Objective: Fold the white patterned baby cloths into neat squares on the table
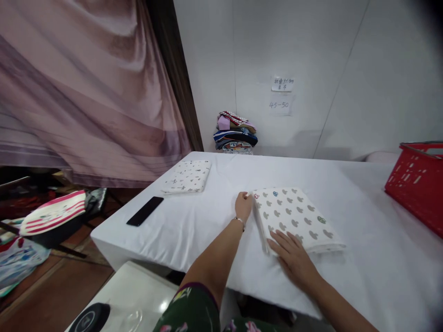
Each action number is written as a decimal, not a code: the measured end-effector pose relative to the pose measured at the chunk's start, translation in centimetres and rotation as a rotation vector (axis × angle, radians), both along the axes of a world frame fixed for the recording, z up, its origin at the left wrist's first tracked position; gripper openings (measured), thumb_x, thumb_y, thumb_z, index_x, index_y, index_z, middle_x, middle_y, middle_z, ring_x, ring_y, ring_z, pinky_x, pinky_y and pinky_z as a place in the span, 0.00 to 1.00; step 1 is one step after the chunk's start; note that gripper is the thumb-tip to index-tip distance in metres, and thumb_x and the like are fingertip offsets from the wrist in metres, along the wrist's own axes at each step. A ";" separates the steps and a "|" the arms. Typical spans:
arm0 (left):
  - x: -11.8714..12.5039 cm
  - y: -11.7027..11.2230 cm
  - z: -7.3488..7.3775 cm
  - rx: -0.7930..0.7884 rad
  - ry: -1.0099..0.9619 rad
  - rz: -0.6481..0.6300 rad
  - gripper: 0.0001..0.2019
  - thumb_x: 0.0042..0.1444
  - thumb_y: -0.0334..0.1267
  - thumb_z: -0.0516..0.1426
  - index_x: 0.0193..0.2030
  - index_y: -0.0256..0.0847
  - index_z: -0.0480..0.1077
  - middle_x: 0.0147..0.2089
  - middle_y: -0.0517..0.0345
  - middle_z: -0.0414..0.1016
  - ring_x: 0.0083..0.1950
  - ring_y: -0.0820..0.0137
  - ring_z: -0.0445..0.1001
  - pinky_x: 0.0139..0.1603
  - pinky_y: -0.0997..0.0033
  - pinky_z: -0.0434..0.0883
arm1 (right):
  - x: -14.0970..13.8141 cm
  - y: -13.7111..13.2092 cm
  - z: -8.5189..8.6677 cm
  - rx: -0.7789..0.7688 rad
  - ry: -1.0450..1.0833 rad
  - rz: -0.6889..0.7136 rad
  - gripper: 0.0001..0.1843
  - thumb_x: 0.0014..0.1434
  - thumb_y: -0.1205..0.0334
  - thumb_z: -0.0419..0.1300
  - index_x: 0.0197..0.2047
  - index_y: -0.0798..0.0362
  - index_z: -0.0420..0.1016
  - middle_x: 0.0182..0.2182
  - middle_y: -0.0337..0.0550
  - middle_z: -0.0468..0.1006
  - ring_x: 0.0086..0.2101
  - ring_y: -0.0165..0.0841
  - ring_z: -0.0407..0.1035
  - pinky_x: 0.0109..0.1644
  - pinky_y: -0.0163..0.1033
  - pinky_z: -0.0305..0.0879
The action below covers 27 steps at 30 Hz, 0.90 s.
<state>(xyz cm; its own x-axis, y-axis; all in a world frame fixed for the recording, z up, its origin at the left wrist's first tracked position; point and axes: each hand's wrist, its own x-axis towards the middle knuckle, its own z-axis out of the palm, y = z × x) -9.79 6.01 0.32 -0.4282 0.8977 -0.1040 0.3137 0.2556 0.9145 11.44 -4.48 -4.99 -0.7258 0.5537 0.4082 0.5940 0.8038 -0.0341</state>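
Note:
A folded white cloth with grey mouse-head prints (297, 216) lies on the white table (194, 230) in front of me. My left hand (243, 205) rests at the cloth's far left corner, fingers curled against its edge. My right hand (293, 258) lies flat with fingers spread on the cloth's near edge, pressing it down. Neither hand lifts the cloth.
A second folded patterned cloth (187, 176) lies far left on the table, a black phone (145, 210) near the left edge. A stack of folded clothes (236, 133) stands at the wall. A red basket (418, 182) sits at the right. A white stool (128, 299) is below.

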 end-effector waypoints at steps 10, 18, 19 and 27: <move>3.5 -7.0 -1.6 0.314 0.724 -0.697 0.19 0.62 0.42 0.45 0.59 0.50 0.59 0.64 0.59 0.57 0.68 0.62 0.46 0.66 0.46 0.40 | 3.4 0.1 3.6 -0.217 0.250 0.007 0.22 0.62 0.61 0.50 0.59 0.44 0.62 0.57 0.42 0.65 0.58 0.38 0.57 0.62 0.55 0.51; 3.4 -7.0 -1.6 0.262 0.628 -0.682 0.20 0.62 0.43 0.44 0.61 0.50 0.58 0.66 0.61 0.54 0.69 0.63 0.43 0.66 0.48 0.42 | 10.3 5.9 2.2 -0.475 0.472 -0.642 0.26 0.55 0.47 0.52 0.52 0.52 0.70 0.57 0.47 0.65 0.56 0.44 0.60 0.58 0.50 0.60; 3.4 -7.0 -1.6 0.261 0.620 -0.685 0.21 0.62 0.43 0.44 0.61 0.50 0.58 0.66 0.61 0.54 0.69 0.63 0.43 0.66 0.49 0.43 | 10.4 6.1 1.8 -0.527 0.493 -0.677 0.27 0.55 0.46 0.53 0.53 0.51 0.70 0.58 0.46 0.64 0.56 0.44 0.60 0.58 0.49 0.59; 2.9 -6.5 -1.7 0.304 0.582 -0.714 0.21 0.61 0.43 0.46 0.60 0.46 0.60 0.66 0.57 0.55 0.69 0.64 0.44 0.66 0.56 0.49 | 10.2 5.7 2.4 -0.724 0.545 -0.747 0.29 0.52 0.46 0.54 0.54 0.50 0.69 0.55 0.44 0.68 0.52 0.44 0.65 0.56 0.47 0.61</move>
<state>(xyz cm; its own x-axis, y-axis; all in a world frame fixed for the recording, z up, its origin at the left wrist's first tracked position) -6.90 -0.52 -1.38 0.3174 0.9197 0.2310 0.7276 -0.3924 0.5627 21.66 1.20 -2.62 0.0512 0.9985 -0.0204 0.6755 -0.0497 -0.7357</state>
